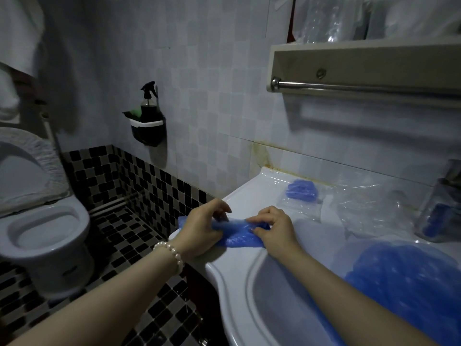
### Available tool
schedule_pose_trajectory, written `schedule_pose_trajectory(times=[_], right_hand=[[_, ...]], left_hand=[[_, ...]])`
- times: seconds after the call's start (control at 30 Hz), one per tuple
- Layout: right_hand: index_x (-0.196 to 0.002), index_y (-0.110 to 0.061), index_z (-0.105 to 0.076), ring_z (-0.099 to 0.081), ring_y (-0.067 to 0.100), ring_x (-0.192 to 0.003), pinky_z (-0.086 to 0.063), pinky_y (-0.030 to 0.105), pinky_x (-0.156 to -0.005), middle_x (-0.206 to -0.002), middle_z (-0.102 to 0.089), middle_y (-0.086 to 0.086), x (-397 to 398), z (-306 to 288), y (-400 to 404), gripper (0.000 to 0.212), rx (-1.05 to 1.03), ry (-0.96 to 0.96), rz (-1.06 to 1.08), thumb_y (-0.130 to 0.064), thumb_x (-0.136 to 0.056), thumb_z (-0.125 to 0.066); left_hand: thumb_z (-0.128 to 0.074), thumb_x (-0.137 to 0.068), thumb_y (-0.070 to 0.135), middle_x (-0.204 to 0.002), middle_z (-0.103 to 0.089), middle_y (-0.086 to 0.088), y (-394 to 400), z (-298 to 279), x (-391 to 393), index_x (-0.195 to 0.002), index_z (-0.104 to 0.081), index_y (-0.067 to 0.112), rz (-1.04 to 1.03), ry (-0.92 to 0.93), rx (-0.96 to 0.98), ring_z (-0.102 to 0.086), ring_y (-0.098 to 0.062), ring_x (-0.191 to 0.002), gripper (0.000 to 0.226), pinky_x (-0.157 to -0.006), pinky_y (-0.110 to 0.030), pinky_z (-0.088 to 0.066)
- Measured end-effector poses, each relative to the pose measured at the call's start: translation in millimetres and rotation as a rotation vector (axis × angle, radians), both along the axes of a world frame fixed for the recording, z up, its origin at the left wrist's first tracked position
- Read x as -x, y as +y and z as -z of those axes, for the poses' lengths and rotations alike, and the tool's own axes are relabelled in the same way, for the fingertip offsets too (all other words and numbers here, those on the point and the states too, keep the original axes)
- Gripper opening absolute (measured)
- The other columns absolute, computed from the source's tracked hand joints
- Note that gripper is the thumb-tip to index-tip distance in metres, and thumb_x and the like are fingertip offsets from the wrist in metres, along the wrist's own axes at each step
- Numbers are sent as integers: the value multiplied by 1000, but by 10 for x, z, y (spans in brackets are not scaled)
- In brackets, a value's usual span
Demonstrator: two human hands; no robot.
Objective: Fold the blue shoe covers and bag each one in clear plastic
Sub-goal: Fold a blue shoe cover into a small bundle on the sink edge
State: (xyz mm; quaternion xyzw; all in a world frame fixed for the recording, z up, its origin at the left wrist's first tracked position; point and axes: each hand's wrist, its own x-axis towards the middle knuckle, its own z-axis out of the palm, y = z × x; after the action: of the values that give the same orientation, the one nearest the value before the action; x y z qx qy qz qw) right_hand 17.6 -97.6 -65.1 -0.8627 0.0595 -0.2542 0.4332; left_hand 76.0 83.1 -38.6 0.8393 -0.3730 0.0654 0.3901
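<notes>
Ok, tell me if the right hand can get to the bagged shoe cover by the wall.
Probably yes. The right hand pinches the blue shoe cover being folded, but bare sink top lies between it and the bagged shoe cover.

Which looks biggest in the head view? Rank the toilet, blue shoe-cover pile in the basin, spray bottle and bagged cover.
1. White ceramic toilet
2. Blue shoe-cover pile, though nearness inflates it
3. Black spray bottle and bagged blue cover: too alike to rank

- Bare tabletop (252,196) strip behind hands (203,228): passable.
- Clear bags (359,211) crowding right side.
- Towel rail (361,87) overhead.
- Blue pile (409,280) filling basin (249,283) right.
</notes>
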Motion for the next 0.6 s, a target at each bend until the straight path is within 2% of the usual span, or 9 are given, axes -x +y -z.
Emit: schedule_pose_trajectory(times=[0.07,0.13,0.23,0.33,0.47,0.53,0.6], right_hand=[[-70,-10,-75,-48,10,-77,-41,8,-68,-76,-48,-10,0,37,10,26,48,-65,28,15,-70,-67],[-60,-12,-73,-45,10,-76,-41,19,-69,-71,-47,-11,16,55,26,27,216,-213,58,14,-64,-66],[-56,-14,-71,-39,10,-72,-31,24,-64,-66,-51,-2,34,60,15,18,532,-375,-6,2,-58,-65],[-67,-15,-75,-46,11,-69,-34,24,-64,-67,-56,0,92,-12,-64,17,623,-278,-112,-3,-62,-64],[-80,-21,-78,-58,12,-76,-31,23,-71,-78,-67,-11,273,-149,-245,20,716,-109,-206,-26,-69,-61],[-79,-25,-78,-59,12,-76,-31,25,-71,-79,-70,-15,328,-213,-282,15,904,-140,-187,-30,-69,-68],[-76,-24,-78,-59,15,-70,-33,27,-64,-75,-72,-15,303,-236,-307,15,1037,-169,-175,-24,-62,-82]], left_hand=[[-63,-74,-6,-81,-60,6,-3,26,-15,-88,-73,14,-22,-170,-65,-55,-12,-79,27,-72,-15,-42],[-60,-64,-2,-75,-62,3,-16,74,-33,-69,-75,18,4,-317,-109,-58,-20,-73,25,-67,-29,-46],[-57,-53,4,-71,-64,1,-14,103,-47,-58,-73,18,23,-327,-123,-61,-22,-64,22,-60,-32,-47],[-59,-59,2,-75,-65,-2,9,84,-45,-63,-75,15,40,-251,-160,-62,-23,-70,21,-68,-27,-44],[-62,-76,0,-93,-66,0,82,43,-44,-85,-78,16,50,-291,-241,-60,-19,-88,24,-82,-27,-46],[-57,-83,5,-100,-65,1,155,-29,-8,-96,-76,17,85,-318,-312,-59,-15,-93,26,-85,-24,-46],[-49,-84,15,-101,-65,2,228,-145,76,-99,-75,17,131,-320,-429,-61,-15,-91,31,-82,-23,-48]])
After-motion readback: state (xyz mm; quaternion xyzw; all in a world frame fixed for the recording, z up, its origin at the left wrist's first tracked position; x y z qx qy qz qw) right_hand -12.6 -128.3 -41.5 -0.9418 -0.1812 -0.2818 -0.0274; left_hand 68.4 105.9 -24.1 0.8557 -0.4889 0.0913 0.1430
